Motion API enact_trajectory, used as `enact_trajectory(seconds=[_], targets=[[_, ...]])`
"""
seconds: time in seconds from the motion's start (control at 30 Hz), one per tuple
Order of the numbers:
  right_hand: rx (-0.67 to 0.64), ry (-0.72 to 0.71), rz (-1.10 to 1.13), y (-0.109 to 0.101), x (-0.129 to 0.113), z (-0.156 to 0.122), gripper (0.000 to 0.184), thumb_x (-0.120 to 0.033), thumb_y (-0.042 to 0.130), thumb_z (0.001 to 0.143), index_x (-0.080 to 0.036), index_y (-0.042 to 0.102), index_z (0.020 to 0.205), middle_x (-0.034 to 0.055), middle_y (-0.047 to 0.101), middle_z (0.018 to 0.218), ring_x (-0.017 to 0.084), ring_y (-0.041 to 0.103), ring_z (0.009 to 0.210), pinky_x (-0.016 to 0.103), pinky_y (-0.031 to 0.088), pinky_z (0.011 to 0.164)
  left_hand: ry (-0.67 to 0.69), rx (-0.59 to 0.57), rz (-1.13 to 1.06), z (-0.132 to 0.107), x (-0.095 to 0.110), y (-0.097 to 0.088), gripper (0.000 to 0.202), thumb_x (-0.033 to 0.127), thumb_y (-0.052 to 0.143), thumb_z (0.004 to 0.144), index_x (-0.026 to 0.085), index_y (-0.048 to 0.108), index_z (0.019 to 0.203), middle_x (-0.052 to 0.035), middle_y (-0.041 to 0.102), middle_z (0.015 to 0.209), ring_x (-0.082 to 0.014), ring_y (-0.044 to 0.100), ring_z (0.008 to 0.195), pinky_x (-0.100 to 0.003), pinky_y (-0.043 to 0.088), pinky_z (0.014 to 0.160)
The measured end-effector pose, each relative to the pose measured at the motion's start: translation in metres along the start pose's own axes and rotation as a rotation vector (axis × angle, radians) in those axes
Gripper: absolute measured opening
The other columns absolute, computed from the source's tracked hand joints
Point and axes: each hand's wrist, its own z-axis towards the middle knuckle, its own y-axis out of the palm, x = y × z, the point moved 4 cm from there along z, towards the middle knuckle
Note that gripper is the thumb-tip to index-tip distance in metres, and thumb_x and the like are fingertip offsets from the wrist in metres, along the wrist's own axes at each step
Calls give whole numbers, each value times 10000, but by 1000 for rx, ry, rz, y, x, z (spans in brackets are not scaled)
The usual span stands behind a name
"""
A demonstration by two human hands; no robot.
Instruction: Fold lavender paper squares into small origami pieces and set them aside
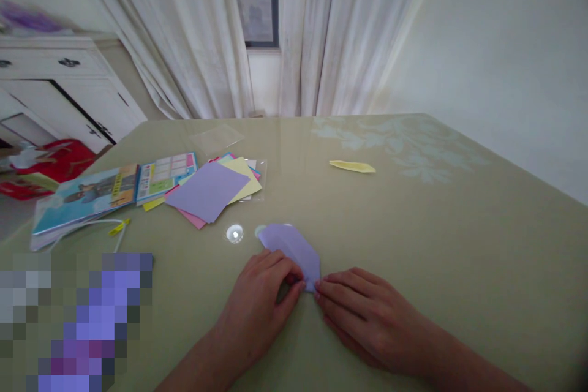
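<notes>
A folded lilac paper point(294, 248) lies on the olive-green table point(459, 245) just in front of me. My left hand point(260, 300) rests curled at the paper's near left edge, with its fingertips pinching the near corner. My right hand point(367, 315) lies flatter on the table at the right, its fingertips pressed together against the same corner. Both hands touch the paper at its near tip.
A stack of coloured paper sheets point(211, 190) with a lilac sheet on top lies to the left. Booklets point(114, 193) lie beside it and a white cable point(92, 226) runs in front of them. A folded yellow paper piece point(352, 166) sits farther back. A white cabinet point(59, 86) and curtains point(275, 30) stand behind the table.
</notes>
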Motion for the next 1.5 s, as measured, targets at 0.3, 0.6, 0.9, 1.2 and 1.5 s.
enact_trajectory(seconds=[0.3, 0.6, 0.9, 1.2, 1.5], targets=[[-35, 72, 77, 1, 1, 0, 247, -163, 546, 1073, -104, 725, 1233, 124, 810, 1085, 246, 734, 945, 390, 589, 888, 2, -9, 75, 0, 4, 3, 94, 159, 636, 1003, 216, 654, 930, -26, 671, 944, -259, 593, 925, -405, 412, 848], [-27, 167, 173, 4, 3, 0, 211, -161, 550, 1074, -124, 743, 1151, 113, 770, 1034, 230, 686, 907, 353, 595, 824, -29, -56, 153, 5, 7, 2, 95, 178, 624, 1021, 211, 656, 937, -33, 681, 950, -273, 597, 936, -417, 407, 844], [-47, 291, 293, 8, 5, -1, 187, -164, 586, 1060, -173, 761, 1124, 95, 734, 1076, 220, 666, 951, 340, 582, 845, -27, -45, 77, 5, 4, 0, 96, 154, 645, 1005, 215, 677, 938, -24, 679, 949, -259, 598, 940, -406, 425, 856], [-53, 275, 289, 9, 5, 0, 178, -173, 582, 1061, -179, 755, 1099, 91, 742, 1094, 215, 670, 965, 342, 579, 876, 13, 21, -90, 2, -1, 0, 175, 117, 527, 1037, 217, 656, 1097, -58, 679, 1086, -251, 615, 1037, -415, 475, 951], [-29, 173, 157, 8, -2, 0, 215, -164, 544, 1079, -153, 748, 1149, 92, 787, 1191, 235, 704, 1052, 375, 562, 981, -9, 48, 159, 5, -1, 8, 134, 139, 605, 1014, 212, 649, 1117, -70, 685, 1111, -284, 636, 1021, -466, 528, 924]])
